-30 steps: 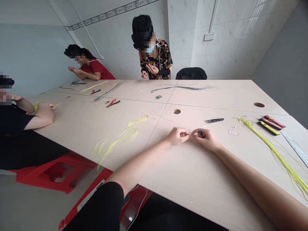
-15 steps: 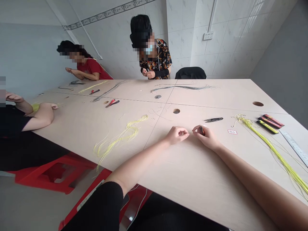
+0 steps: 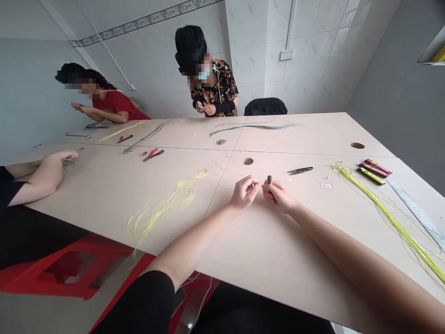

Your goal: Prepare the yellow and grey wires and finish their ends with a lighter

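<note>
My left hand point(image 3: 244, 191) is closed in a pinch above the table, thumb against forefinger. A tiny pale curved bit shows at its fingertips, too small to name. Close beside it, the fingers of my right hand point(image 3: 280, 195) wrap round a short dark stick-like tool point(image 3: 269, 179) with an orange part, its black end pointing up. The two hands nearly meet at the fingertips. Black thread snips point(image 3: 301, 170) lie beyond my right hand. To the right rests a bundle of yellow lines point(image 3: 378, 202) with small hooks at its far end; looser yellow lines point(image 3: 181, 199) lie to the left.
Packets point(image 3: 373, 170), a ruler point(image 3: 415, 208) and a small label point(image 3: 326, 185) lie on the right. Red-handled pliers point(image 3: 153, 155) and grey lines point(image 3: 253, 126) are farther off. The table point(image 3: 250, 250) has round holes. Three co-workers sit around it; a red stool point(image 3: 62, 269) stands left.
The view has swung a little to the right. The tool in my right hand now points upright, and my fingertips have come closer together. The co-worker on the left has lowered a hand.
</note>
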The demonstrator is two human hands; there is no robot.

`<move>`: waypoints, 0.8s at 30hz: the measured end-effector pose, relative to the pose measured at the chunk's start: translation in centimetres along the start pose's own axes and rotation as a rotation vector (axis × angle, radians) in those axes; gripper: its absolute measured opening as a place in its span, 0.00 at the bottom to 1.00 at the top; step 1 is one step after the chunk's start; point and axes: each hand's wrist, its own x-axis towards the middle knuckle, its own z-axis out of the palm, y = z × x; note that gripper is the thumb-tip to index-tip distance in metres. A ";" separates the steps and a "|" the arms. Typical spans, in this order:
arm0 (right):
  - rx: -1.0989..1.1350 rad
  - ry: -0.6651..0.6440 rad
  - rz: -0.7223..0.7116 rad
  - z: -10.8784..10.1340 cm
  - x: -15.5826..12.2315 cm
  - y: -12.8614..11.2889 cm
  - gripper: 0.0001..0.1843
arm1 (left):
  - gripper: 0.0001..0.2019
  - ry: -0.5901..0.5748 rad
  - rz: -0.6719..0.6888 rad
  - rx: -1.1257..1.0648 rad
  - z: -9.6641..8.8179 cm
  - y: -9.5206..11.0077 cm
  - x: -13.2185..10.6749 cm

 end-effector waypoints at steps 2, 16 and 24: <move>0.018 -0.035 -0.006 0.2 0.1 0.3 0.16 | 0.17 0.007 0.007 0.012 -0.1 0.0 0.0; -0.045 -0.079 -0.132 -0.3 0.2 1.9 0.20 | 0.10 0.000 0.279 0.018 0.0 -0.1 -0.2; 0.001 -0.005 -0.082 0.2 0.3 1.8 0.17 | 0.10 0.007 0.264 0.001 0.2 0.2 -0.1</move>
